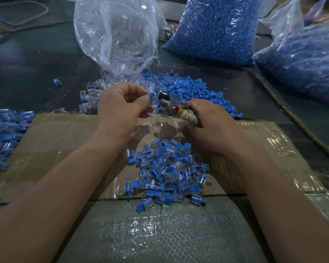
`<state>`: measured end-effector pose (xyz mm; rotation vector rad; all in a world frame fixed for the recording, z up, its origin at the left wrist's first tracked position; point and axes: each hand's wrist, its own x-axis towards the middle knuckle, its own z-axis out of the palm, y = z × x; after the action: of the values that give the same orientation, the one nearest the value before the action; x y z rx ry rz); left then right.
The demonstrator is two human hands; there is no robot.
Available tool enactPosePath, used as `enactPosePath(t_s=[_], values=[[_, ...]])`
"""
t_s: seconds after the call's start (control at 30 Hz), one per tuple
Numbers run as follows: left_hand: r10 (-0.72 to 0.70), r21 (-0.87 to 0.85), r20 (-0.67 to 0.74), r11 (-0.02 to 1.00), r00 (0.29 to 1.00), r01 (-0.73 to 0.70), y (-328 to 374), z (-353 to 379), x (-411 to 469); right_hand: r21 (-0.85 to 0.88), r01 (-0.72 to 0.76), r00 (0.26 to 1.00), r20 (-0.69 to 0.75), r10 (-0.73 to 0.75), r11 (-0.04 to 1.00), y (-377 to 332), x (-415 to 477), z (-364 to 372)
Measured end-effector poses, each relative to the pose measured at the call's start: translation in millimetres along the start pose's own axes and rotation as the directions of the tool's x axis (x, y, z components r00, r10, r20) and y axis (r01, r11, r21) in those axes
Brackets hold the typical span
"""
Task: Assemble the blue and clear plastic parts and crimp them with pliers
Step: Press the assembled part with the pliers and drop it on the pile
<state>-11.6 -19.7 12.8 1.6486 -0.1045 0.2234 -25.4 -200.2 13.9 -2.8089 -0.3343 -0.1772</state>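
Glossy metal is seen on the pliers [166,98] (handles wound in cloth-like strips); the cardboard [55,141] is faced with shiny tape.

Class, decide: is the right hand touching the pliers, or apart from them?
Touching. The head view shows the right hand gripping the pliers by their wrapped handles.

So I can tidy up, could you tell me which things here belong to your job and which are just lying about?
Job: left hand pinching a part; right hand gripping pliers; loose blue parts; loose clear parts; assembled pile.
Lying about: rope, top left; cord, right.
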Motion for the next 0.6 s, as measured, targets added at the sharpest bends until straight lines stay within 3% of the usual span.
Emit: enactPosePath(t_s=[0.13,0.27,0.43,0.6], values=[[-0.042,-0.135,0.027,0.990,0.999,0.045,2,-8,4,-0.014,-0.028,1.000,-0.007,0.028,1.000,6,0,-3],[-0.059,-0.174,0.237,0.979,0.970,0.102,9,-11,0,-0.023,-0.059,0.998,0.032,0.060,0.998,11,0,-7],[-0.044,-0.133,0.534,0.982,0.845,0.135,16,-11,-4,-0.065,-0.109,0.988,0.100,0.116,0.992,12,1,-9],[-0.008,-0.092,0.700,0.991,0.714,0.102,17,-13,-6,-0.079,-0.100,0.980,0.167,0.112,0.992,14,2,-11]])
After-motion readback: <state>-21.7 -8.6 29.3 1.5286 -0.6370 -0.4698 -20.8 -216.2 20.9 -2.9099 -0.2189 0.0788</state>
